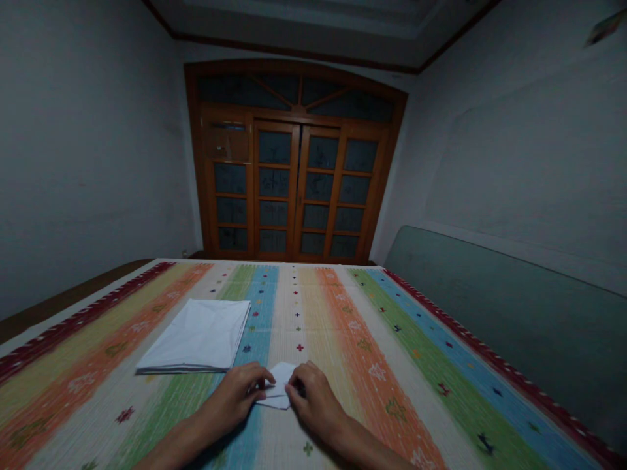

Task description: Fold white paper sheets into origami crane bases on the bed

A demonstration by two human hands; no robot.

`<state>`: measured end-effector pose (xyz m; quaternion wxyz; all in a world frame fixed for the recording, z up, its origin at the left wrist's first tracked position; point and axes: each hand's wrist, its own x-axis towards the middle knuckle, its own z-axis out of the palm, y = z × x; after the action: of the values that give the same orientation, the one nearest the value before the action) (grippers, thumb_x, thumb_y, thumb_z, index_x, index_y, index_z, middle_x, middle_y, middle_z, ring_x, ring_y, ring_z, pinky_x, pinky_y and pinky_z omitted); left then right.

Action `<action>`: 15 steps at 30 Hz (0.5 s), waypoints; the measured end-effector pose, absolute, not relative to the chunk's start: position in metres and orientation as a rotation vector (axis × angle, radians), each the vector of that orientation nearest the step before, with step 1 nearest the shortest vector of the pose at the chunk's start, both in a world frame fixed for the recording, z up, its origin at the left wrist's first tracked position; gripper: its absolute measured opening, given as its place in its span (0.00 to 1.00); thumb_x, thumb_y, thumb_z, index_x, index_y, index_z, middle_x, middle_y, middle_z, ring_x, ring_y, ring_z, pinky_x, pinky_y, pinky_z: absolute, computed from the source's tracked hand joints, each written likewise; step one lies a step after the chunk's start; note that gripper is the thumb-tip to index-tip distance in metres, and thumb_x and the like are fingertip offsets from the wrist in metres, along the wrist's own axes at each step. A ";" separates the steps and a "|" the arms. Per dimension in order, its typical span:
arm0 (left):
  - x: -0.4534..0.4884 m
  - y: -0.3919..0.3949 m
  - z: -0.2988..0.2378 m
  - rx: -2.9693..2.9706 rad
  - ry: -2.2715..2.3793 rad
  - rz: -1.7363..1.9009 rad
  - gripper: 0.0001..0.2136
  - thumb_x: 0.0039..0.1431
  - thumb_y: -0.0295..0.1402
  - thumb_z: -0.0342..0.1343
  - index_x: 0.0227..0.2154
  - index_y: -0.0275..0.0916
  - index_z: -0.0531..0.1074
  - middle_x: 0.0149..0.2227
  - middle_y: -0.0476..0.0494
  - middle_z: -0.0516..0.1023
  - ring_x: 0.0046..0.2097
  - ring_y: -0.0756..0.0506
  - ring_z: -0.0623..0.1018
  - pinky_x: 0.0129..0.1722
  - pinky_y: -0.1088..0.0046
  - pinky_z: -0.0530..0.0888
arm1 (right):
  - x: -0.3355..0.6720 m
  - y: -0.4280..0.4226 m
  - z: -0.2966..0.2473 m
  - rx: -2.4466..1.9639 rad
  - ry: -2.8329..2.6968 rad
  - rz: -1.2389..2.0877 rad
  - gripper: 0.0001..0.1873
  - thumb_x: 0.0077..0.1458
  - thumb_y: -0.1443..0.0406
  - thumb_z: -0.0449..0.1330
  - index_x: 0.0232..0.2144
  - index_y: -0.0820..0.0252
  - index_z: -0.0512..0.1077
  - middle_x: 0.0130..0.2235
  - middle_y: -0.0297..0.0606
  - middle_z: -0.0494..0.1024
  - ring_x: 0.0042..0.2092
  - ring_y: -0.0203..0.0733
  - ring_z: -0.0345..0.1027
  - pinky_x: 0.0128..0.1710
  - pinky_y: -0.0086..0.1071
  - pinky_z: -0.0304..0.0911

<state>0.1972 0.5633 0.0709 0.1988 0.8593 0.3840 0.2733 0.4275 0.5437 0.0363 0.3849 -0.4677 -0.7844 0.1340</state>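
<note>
A small folded piece of white paper [281, 385] lies on the striped cloth near me. My left hand [240, 393] presses on its left side with fingers curled and pinched at the fold. On the paper's right side, my right hand [313, 397] is closed, its fingertips pinching the edge. Most of the paper is hidden under the fingers. A stack of white paper sheets [198, 336] lies just beyond my left hand.
The surface is covered by a multicoloured striped cloth [392, 339] with small motifs. A dark green panel [514, 313] runs along the right edge. Wooden glazed doors [294, 189] stand at the far wall. Grey walls close both sides.
</note>
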 end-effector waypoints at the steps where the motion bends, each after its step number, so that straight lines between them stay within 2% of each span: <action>1: 0.197 0.564 0.071 2.404 1.079 0.766 0.12 0.56 0.20 0.58 0.38 0.41 0.79 0.31 0.49 0.78 0.33 0.45 0.75 0.37 0.71 0.69 | 0.427 0.544 0.036 -1.193 -1.995 0.341 0.05 0.56 0.73 0.61 0.32 0.60 0.71 0.35 0.39 0.76 0.38 0.43 0.69 0.40 0.33 0.63; 7: 0.199 0.560 0.073 2.430 1.069 0.768 0.10 0.58 0.19 0.56 0.32 0.39 0.79 0.33 0.46 0.79 0.36 0.45 0.78 0.37 0.73 0.69 | 0.424 0.543 0.041 -1.216 -1.986 0.356 0.05 0.56 0.74 0.59 0.31 0.62 0.71 0.34 0.40 0.75 0.37 0.45 0.69 0.39 0.35 0.62; 11: 0.199 0.556 0.071 2.488 1.044 0.777 0.13 0.62 0.18 0.52 0.33 0.39 0.79 0.35 0.44 0.78 0.38 0.44 0.78 0.37 0.74 0.69 | 0.423 0.541 0.045 -1.231 -1.985 0.373 0.05 0.56 0.75 0.60 0.31 0.62 0.71 0.34 0.40 0.76 0.38 0.45 0.69 0.40 0.35 0.62; 15: 0.195 0.556 0.064 2.569 1.000 0.770 0.11 0.64 0.20 0.54 0.33 0.39 0.79 0.36 0.43 0.77 0.38 0.44 0.76 0.38 0.73 0.68 | 0.423 0.539 0.049 -1.231 -1.991 0.388 0.10 0.54 0.77 0.61 0.37 0.62 0.73 0.36 0.39 0.77 0.39 0.45 0.70 0.42 0.34 0.63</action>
<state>0.1954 0.5565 0.0640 0.1395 0.8888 0.3459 0.2663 0.4232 0.5393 0.0493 0.3748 -0.4811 -0.7779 0.1516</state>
